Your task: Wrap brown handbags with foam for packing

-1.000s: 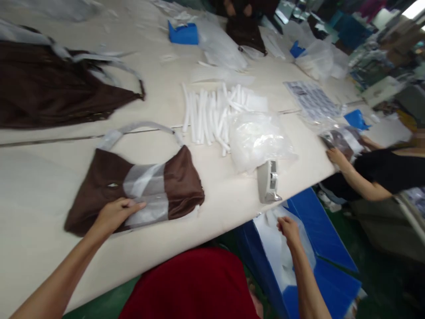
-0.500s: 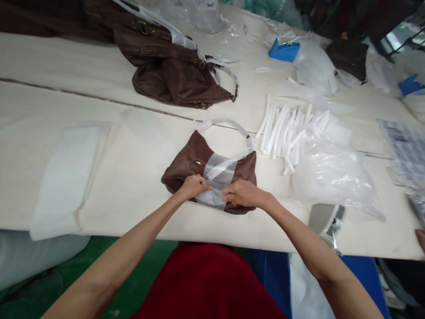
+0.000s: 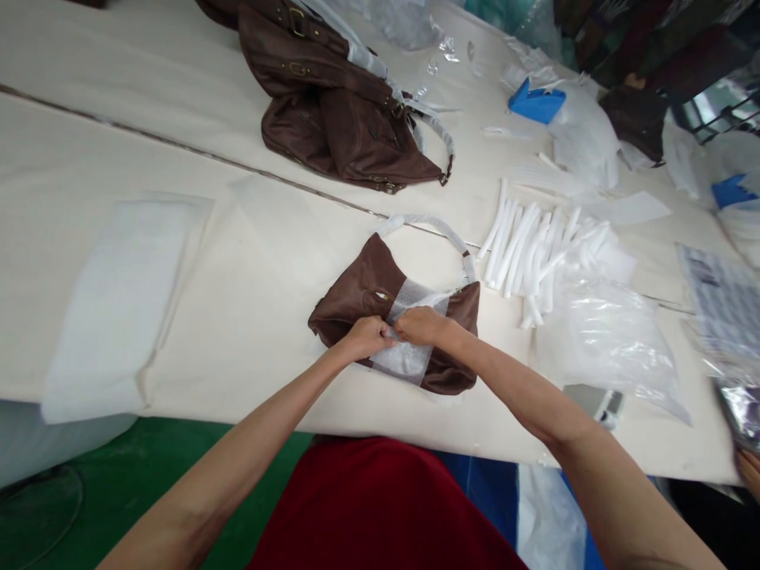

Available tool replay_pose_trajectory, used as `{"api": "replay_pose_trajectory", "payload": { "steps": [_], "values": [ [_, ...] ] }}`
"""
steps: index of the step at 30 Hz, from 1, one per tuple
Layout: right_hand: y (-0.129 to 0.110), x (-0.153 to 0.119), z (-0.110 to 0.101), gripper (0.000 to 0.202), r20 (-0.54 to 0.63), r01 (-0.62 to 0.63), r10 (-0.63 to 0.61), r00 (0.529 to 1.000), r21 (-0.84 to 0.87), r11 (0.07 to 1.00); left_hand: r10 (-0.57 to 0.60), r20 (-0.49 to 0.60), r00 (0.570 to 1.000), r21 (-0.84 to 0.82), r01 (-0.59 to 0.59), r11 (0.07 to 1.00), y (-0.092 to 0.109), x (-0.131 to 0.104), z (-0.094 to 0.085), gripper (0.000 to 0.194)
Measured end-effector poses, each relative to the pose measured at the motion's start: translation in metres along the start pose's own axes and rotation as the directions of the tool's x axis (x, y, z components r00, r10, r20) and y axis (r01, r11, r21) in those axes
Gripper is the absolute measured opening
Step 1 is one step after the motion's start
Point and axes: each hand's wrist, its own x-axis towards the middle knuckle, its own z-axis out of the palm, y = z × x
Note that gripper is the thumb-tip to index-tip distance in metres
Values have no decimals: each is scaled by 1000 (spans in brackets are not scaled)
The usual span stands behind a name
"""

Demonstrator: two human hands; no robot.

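Note:
A brown leather handbag (image 3: 362, 285) lies on the table in front of me, its wrapped white strap (image 3: 439, 226) arched away from me. Around the bag's middle runs a band of translucent white foam sheet (image 3: 409, 362). My left hand (image 3: 369, 336) is closed, pinching at the left side of this band. Just right of it, my right hand (image 3: 419, 324) is closed in a fist-like pinch on the same band, its fingertips partly hidden. The two hands almost touch.
Several brown handbags (image 3: 350, 134) lie at the back left. Flat white foam sheets (image 3: 119, 309) rest at the left. White foam tubes (image 3: 522, 245) and a clear plastic bag (image 3: 611, 332) lie right. A blue holder (image 3: 537, 103) stands behind. Another person's hand (image 3: 749, 471) shows at the right edge.
My right hand has moved left and slightly away from me across the foam band, closing the gap to my left hand. The whole view has shifted a little.

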Motion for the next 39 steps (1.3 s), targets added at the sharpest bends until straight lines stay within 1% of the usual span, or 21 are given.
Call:
{"api": "replay_pose_trajectory", "payload": {
  "steps": [3, 5, 10, 14, 21, 24, 28, 29, 30, 31, 32, 33, 34, 35, 36, 38, 39],
  "values": [
    [0, 2, 1, 29, -2, -10, 10, 1000, -2, 1000, 40, 70, 997, -38, -38, 999, -6, 0, -6, 14],
    [-1, 2, 2, 30, -10, -22, 22, 1000, -4, 1000, 56, 83, 995, -51, -52, 997, -9, 0, -7, 13],
    [-10, 1, 4, 30, -33, -85, 84, 996, -11, 996, 47, 27, 999, -23, -47, 999, -9, -2, -1, 9],
    [-20, 0, 5, 31, -59, -129, 129, 990, -2, 992, 42, -15, 999, 14, -42, 999, -7, -4, 5, 11],
    [-33, -2, 5, 28, -88, -177, 181, 980, 47, 983, 68, -25, 997, 58, -66, 996, -8, -2, 5, 13],
    [-30, -2, 4, 25, -101, -199, 208, 973, 92, 976, 74, -24, 997, 71, -72, 995, -9, -1, 5, 11],
    [-13, -8, -1, 19, -91, -184, 202, 975, 175, 967, 88, -26, 996, 77, -86, 993, -10, -2, 6, 10],
    [-8, -11, -3, 18, -79, -170, 190, 979, 211, 963, 91, -28, 995, 76, -89, 993, -10, -2, 6, 10],
    [-2, -16, -3, 18, -66, -159, 185, 980, 290, 944, 94, -30, 995, 72, -92, 993, -10, -2, 7, 9],
    [3, -21, -3, 19, -59, -145, 185, 981, 417, 897, 97, -32, 995, 67, -94, 993, -10, -2, 7, 9],
    [8, -26, -1, 19, -59, -122, 190, 980, 575, 809, 98, -34, 995, 61, -96, 993, -9, -2, 7, 9],
    [12, -31, 1, 20, -68, -83, 194, 979, 733, 675, 99, -36, 994, 54, -97, 994, -9, -1, 8, 9],
    [15, -36, 4, 21, -85, -26, 192, 978, 858, 514, 98, -39, 994, 46, -96, 994, -9, -1, 8, 9],
    [17, -41, 8, 23, -108, 37, 178, 978, 932, 360, 96, -43, 994, 39, -95, 995, -9, -1, 9, 8],
    [17, -45, 11, 26, -141, 101, 152, 978, 965, 244, 93, -48, 995, 32, -92, 995, -9, -1, 9, 8],
    [14, -52, 18, 31, -212, 207, 106, 971, 977, 58, 87, -57, 995, 17, -86, 996, -8, -1, 9, 7],
    [10, -56, 20, 33, -250, 254, 108, 962, 967, -29, 83, -61, 995, 8, -83, 997, -8, -1, 9, 7]
  ]
}}
